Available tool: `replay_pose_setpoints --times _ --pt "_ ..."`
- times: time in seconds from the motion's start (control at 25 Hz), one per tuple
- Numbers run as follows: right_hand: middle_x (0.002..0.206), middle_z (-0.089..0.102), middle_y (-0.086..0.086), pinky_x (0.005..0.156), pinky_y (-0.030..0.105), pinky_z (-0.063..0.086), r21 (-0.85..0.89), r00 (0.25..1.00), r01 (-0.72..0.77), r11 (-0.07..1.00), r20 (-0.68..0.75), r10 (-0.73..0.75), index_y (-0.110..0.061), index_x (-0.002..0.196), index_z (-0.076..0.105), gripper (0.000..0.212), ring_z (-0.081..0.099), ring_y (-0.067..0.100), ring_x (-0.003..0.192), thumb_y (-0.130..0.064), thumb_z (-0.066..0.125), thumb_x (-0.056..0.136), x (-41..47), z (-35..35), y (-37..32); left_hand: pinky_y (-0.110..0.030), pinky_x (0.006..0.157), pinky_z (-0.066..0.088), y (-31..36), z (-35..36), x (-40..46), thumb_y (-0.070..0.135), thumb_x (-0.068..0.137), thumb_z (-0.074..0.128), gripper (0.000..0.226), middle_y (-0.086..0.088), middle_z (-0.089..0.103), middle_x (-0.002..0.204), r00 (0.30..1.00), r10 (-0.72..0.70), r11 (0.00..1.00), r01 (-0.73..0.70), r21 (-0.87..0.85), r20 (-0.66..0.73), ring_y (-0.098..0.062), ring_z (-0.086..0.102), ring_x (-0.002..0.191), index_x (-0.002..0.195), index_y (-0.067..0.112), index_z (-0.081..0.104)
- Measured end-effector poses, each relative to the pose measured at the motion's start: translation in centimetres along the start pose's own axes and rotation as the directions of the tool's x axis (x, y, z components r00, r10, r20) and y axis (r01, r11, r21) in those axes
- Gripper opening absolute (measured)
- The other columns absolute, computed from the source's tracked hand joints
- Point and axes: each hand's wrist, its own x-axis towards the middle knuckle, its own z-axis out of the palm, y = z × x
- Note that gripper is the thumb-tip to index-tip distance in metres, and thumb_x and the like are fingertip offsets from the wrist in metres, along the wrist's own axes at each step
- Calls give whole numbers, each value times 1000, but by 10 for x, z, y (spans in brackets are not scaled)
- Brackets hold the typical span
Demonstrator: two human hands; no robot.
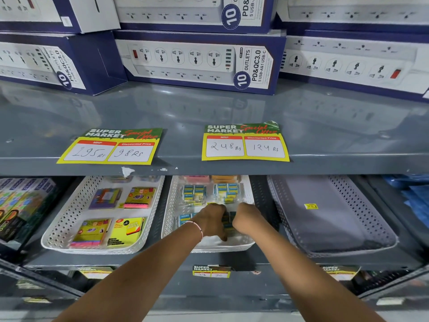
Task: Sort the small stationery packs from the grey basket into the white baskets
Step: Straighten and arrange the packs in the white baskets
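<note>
Both hands reach into the middle white basket (170, 210) on the lower shelf. My left hand (212, 220) and my right hand (246, 218) close together around a small blue and yellow stationery pack (228, 220), mostly hidden between them. More packs of the same kind (193, 192) lie in rows at the back of this basket. The left white basket (67, 219) holds sticky-note packs (126, 231). The grey basket (371, 217) on the right shows only a yellow sticker (311, 206) on its floor.
The grey upper shelf (209, 166) overhangs the baskets, with two yellow price cards (111, 147) on it. Boxed power strips (197, 59) are stacked behind. Boxes (21, 205) stand at the far left, blue bags (415, 198) at the far right.
</note>
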Motion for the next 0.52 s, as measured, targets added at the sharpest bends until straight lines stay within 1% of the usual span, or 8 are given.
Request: replay_pose_setpoints --times 0.08,0.2,0.28,0.32,0.36,0.44,0.48,0.52 --pt "109 63 15 69 28 45 26 1000 4 1000 25 -5 0 112 58 25 62 27 96 -2 49 90 -1 -1 -2 -34 90 51 1 0 2 35 60 90 73 -7 62 117 1000 24 999 -25 30 14 -25 60 102 121 11 59" --pt "90 56 10 62 28 43 57 998 1 998 62 -4 1 114 57 26 55 25 84 -3 46 91 0 -1 -2 -34 90 51 2 1 7 35 62 89 72 -8 62 118 999 36 995 -39 89 37 -26 59 104 122 10 58" --pt "97 59 13 66 29 43 60 998 -9 998 58 5 1 114 57 25 57 26 87 -3 48 91 -2 -2 -2 -33 92 50 3 2 7 35 63 89 74 -8 62 123 999 37 995 -41 96 38 -26 59 107 125 11 57" --pt "105 61 15 68 29 43 56 999 -16 998 51 14 1 114 57 25 58 26 89 -3 49 90 -5 -3 -2 -33 97 47 3 0 5 35 62 90 83 -8 58 130 998 53 995 -55 84 30 -26 57 113 133 11 53" --pt "110 62 16 68 29 43 57 999 -15 998 30 13 0 114 57 25 59 26 89 -3 50 90 -7 -4 -1 -32 103 42 -1 -4 2 36 62 90 95 -8 52 139 997 73 994 -74 81 14 -27 51 123 142 12 44" --pt "106 62 14 67 30 44 69 998 48 996 -55 -44 -2 113 57 23 60 27 87 -6 52 91 -9 -7 -1 -31 112 29 -19 -18 -10 42 59 90 116 -5 37 152 995 89 990 -83 114 -46 -25 36 137 152 16 27" --pt "103 63 12 67 32 47 110 990 107 988 -103 -96 -4 114 58 24 62 27 87 -8 54 91 -8 -8 -2 -30 113 26 -34 -27 -16 44 57 90 119 -5 35 154 994 74 987 -62 146 -77 -24 33 139 153 17 26" --pt "105 65 11 71 34 52 214 981 173 961 -130 -147 -6 117 60 26 64 27 89 -9 55 91 -6 -7 -5 -30 114 27 -51 -34 -21 46 55 91 120 -5 37 153 995 51 984 -37 176 -80 -24 35 139 152 18 27"
